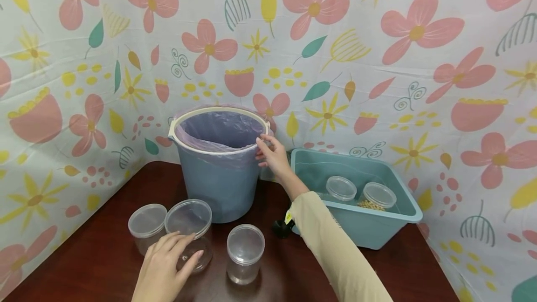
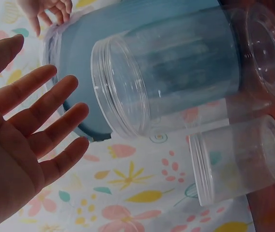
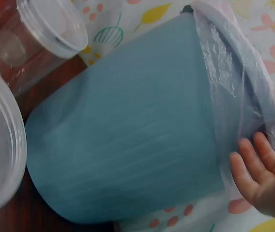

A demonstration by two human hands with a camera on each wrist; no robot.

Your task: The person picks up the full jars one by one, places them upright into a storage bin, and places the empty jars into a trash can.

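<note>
My left hand (image 1: 165, 264) is spread with relaxed fingers in front of a large clear jar (image 1: 189, 220). In the left wrist view its fingertips stand apart from the jar's lid (image 2: 120, 87), palm bare. My right hand (image 1: 273, 155) reaches to the right side of a blue bucket (image 1: 220, 185), fingertips at its white rim (image 1: 218, 152). A thin purplish bag (image 3: 227, 87) lines the bucket and folds over its edge. In the right wrist view the fingers (image 3: 246, 176) lie lightly bent against the bag; the thumb is mostly out of view.
Two more lidded clear jars, one at left (image 1: 147, 227) and one at front (image 1: 245, 255), stand on the dark table (image 1: 105, 255). A teal tub (image 1: 361, 227) at right holds a clear container (image 1: 341, 188) and a tub of beige pieces (image 1: 377, 197). A small black object (image 1: 282, 229) lies beside it.
</note>
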